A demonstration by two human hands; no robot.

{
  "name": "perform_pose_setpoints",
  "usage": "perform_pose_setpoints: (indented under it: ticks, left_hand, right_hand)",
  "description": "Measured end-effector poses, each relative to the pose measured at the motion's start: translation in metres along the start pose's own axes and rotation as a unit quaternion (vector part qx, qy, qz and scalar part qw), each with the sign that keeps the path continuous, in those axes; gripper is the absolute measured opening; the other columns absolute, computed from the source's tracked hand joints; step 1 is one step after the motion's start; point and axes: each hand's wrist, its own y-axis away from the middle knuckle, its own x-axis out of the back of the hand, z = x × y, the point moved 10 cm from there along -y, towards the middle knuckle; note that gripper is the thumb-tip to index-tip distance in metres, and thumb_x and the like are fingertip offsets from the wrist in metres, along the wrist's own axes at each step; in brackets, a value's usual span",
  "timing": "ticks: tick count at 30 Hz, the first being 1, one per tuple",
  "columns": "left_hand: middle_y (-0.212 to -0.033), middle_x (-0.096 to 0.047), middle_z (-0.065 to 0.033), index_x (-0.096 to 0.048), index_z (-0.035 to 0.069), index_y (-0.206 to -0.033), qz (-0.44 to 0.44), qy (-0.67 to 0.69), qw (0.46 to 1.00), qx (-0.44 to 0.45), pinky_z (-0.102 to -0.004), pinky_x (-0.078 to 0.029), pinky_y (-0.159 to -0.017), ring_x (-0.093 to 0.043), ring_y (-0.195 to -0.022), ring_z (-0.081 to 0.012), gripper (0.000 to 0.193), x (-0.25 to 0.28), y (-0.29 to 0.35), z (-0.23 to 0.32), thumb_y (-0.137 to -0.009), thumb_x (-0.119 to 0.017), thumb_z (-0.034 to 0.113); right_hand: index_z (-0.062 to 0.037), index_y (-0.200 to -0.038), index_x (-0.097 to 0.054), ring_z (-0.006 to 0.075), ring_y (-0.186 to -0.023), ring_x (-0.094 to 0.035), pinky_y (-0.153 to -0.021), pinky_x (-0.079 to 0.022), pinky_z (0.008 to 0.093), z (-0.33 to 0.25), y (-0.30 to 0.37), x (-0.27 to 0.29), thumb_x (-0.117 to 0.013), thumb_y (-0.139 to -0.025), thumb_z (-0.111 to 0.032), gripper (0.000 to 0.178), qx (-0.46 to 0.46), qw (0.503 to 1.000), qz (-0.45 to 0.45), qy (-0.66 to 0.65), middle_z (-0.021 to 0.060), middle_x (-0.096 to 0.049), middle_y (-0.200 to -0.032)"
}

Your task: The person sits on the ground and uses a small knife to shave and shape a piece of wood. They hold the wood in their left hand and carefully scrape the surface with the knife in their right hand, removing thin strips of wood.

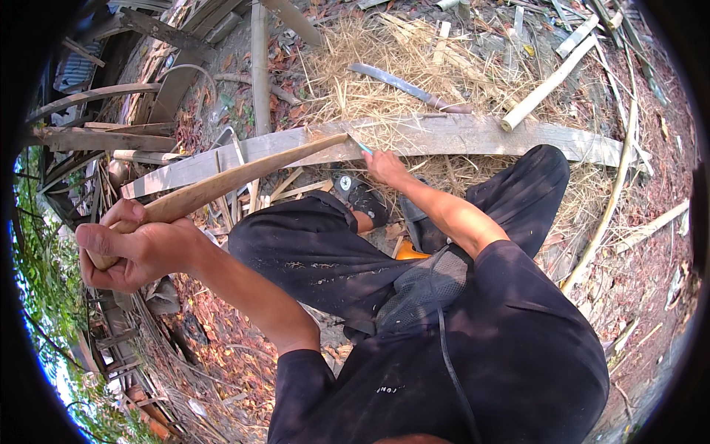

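Head view, left hand near-left of the grey plank, fingers wrapped round a tapered wooden piece, its tip over the plank, right hand at the plank's near edge, fingers closed on a slim tool, perhaps a knife, straw beyond the plank.

Beyond the plank lies straw, a blade on it; beyond the plank's right half, a pole; before its left end, the left hand, a stick from there to mid-plank, beside the right hand
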Motion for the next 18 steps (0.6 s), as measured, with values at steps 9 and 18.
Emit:
perform_pose_setpoints:
  ticks: [9, 18]
  left_hand:
    - [-0.051, -0.045, -0.0072, -0.038, 0.0, -0.092, 0.05, -0.077, 0.995, -0.029, -0.0224, -0.038, -0.041, -0.043, -0.043, -0.0121, 0.032, 0.035, -0.015, -0.015, -0.087, -0.063, 0.019]
    - [-0.054, -0.045, -0.0069, -0.038, -0.001, -0.091, 0.066, -0.11, 0.991, -0.024, -0.0222, -0.036, -0.041, -0.043, -0.044, -0.0131, 0.031, 0.052, -0.011, -0.008, -0.088, -0.063, 0.018]
  right_hand:
    - [0.0096, -0.078, -0.059, 0.0507, -0.069, -0.057, -0.067, -0.047, 0.0525, -0.093, 0.023, 0.016, -0.033, -0.096, -0.039, 0.057, 0.088, 0.991, -0.021, -0.103, 0.0337, -0.056, -0.066]
    - [0.0122, -0.08, -0.058, 0.0498, -0.081, -0.056, -0.075, -0.044, 0.0515, -0.05, 0.023, 0.012, -0.033, -0.096, -0.04, 0.06, 0.012, 0.994, -0.064, -0.09, 0.0381, -0.054, -0.077]
